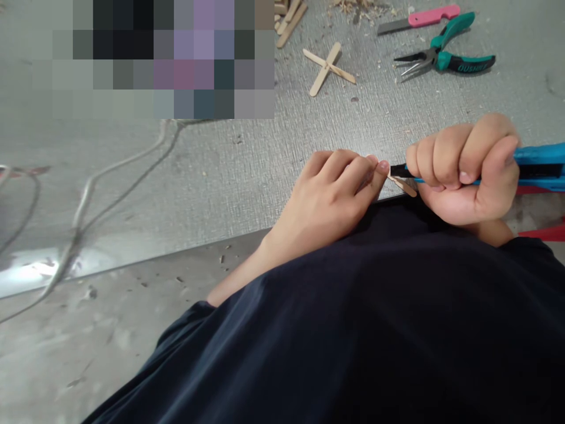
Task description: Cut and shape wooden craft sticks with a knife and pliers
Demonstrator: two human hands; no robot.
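White cable (80, 213): runs across the left part of the tabletop (220, 194) and drops over its near edge.
Loose sticks (292, 25): lie heaped well in from the near edge; seem not yet taken up.
Crossed sticks (327, 66): rest between the heap and the near edge, overlapping near mid-length in an X; look like a part already made, though cannot tell whether joined or merely laid over.
Left hand (338, 182): bends over the near edge, thumb and fingertips pinching one end of the held stick.
Wood shavings (359, 8): lie scattered farther in from the near edge; suggest some carving already done.
Held stick (406, 188): juts out between both hands, right at the near edge; looks pale, thin and flat, rounded at the free end, covered by fingers at the other. Appears to be mid-working; cannot tell whether cut, scored or barely begun, nor how much to expect beyond.
Pink-handled blade (435, 16): lies well in from the near edge, out of use.
Pliers (448, 56): lie just nearer, green-and-black handles spread, tips parted.
Right hand (463, 171): clenches firmly around the blue tool.
Blue tool (539, 154): points leftward, black tip close against the left fingertips and the held stick; looks like a cutter.
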